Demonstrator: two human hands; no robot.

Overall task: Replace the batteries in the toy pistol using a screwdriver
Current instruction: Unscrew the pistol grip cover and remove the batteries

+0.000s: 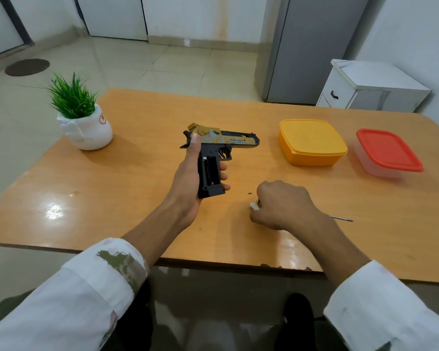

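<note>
**Position.** The toy pistol [228, 141] is held off the table [137, 188], left of the yellow container [312, 141] and well apart from it, with the muzzle pointing towards that container. The left hand [188, 178] wraps the grip, thumb up along the rear of the slide. The battery compartment [209, 173] is uncovered. Whether cells sit inside cannot be told.

**Right hand.** The right hand [284, 203] rests knuckles up, nearer the person than the yellow container. Its fingers are curled under. A white-and-yellow end at the thumb side lines up with the shaft of the screwdriver [342, 219], so it is judged to grip the handle.

**Hazards.**
- A small dark speck [250, 193], probably the cover screw, lies loose just beside the right hand. A sweep of that hand could knock it off the table.
- Tilting the pistol may drop cells from the open compartment.
- The cover is not seen and may be mislaid.

**Count.**
- Pistol: one.
- Screwdriver: one.
- Loose speck: one.
- Lidded containers: two, including the red-lidded container [388, 150] to the right of the yellow one.
- Potted plant [86, 122]: one, far left of the yellow container.
- Batteries plainly visible: none.
</note>
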